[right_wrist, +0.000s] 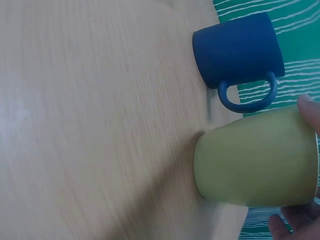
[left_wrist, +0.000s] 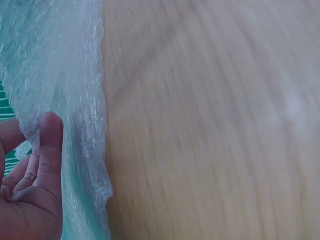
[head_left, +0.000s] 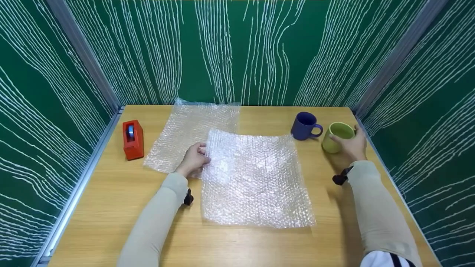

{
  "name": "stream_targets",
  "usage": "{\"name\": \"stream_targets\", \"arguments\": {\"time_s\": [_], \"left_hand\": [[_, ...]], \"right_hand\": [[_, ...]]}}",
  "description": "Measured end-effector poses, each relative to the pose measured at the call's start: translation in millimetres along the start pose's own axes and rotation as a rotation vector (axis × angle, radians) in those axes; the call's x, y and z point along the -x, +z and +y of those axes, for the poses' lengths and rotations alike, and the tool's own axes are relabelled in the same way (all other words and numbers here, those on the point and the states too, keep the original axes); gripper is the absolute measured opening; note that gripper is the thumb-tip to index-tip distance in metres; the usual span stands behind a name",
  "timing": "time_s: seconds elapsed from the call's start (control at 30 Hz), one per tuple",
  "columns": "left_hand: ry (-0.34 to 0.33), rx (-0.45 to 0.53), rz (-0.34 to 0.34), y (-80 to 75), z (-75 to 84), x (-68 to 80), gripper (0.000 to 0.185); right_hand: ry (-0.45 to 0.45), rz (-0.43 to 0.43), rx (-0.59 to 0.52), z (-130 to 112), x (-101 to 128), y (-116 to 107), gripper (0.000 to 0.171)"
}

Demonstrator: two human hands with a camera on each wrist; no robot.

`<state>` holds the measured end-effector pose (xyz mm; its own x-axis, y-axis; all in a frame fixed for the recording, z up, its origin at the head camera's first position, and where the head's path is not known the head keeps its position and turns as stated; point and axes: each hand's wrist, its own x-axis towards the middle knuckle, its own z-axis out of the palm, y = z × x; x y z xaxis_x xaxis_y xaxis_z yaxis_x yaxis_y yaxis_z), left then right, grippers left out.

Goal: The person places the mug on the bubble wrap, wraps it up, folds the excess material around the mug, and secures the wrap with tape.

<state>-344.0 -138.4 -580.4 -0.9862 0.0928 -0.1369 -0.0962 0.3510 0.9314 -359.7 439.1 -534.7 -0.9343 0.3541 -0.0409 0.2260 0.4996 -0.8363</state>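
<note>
Two mugs stand at the far right of the wooden table. The green mug is upright with its mouth open to the head camera; I see nothing inside it. My right hand wraps its right side, fingers and thumb curled round the rim and wall. The blue mug stands just left of it, close beside but apart, handle turned toward the green one; its interior is too dark to make out.

My left hand pinches the left edge of the near bubble wrap sheet, thumb and forefinger closed on the film. This sheet lies flat at table centre, its far left corner overlapping a second bubble wrap sheet further back. A red tape dispenser stands at the left, well apart from both sheets.

Limits: in the right wrist view only fingertips show at the frame edge, and the green mug's handle is not visible in any view. The left wrist view is blurred, and the palm is cut off there.
</note>
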Motion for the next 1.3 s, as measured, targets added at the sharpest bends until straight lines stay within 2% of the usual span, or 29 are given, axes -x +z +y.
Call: {"name": "stream_targets", "arguments": {"time_s": [0.07,0.43,0.67,0.83,1.07,1.2,1.3], "left_hand": [[0.0,0.001,0.002,0.4,-0.7,-0.3,0.065],[-0.045,0.039,0.001,3.0,0.4,-0.1,0.068],[-0.039,0.043,-0.007,4.2,0.2,2.5,0.068],[-0.034,0.029,-0.011,4.2,-1.1,2.8,0.067],[0.0,-0.009,0.008,3.0,-3.0,1.8,0.066],[-0.005,0.007,0.008,1.3,-2.2,1.9,0.065],[-0.011,0.021,0.014,-1.0,-1.9,2.4,0.064]], "right_hand": [[-0.018,0.01,-0.013,3,-1,1,0.12],[0.077,0.033,-0.184,15,-7,11,0.117],[0.113,0.073,-0.273,16,-7,19,0.114],[0.173,0.079,-0.273,12,-4,20,0.115],[0.143,0.119,-0.285,7,0,21,0.106],[0.176,0.102,-0.273,1,1,16,0.11],[0.158,0.083,-0.267,-8,1,12,0.113]]}}
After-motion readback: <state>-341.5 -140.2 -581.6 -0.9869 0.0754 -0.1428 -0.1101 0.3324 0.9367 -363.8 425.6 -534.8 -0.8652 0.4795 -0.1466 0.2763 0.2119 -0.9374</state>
